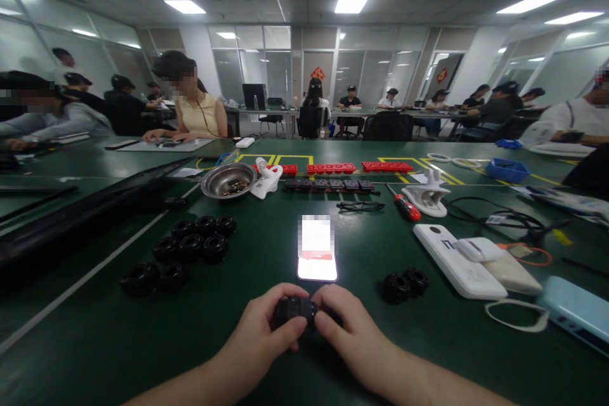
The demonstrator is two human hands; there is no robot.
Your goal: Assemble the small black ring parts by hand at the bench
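Observation:
Both hands meet close in front of me over the green table, around a small black blocky part [295, 311]. My left hand [266, 323] is closed on it, thumb in front and fingers behind. My right hand [345, 323] pinches its right end; those fingers partly cover the part, so its full shape is hidden. Just beyond my hands lies a lit phone [317, 266], its screen bright white. A pair of black ring-shaped parts [397, 287] sits to the right. Several more black ring-shaped parts [190, 246] stand grouped to the left.
Farther back are a metal bowl [228, 181] with small brass-coloured pieces, red trays [332, 168], a row of black parts [329, 185] and a screwdriver [404, 204]. A white power bank [459, 266], cables [495, 216] and a light-blue case [578, 314] lie right. Other people sit beyond.

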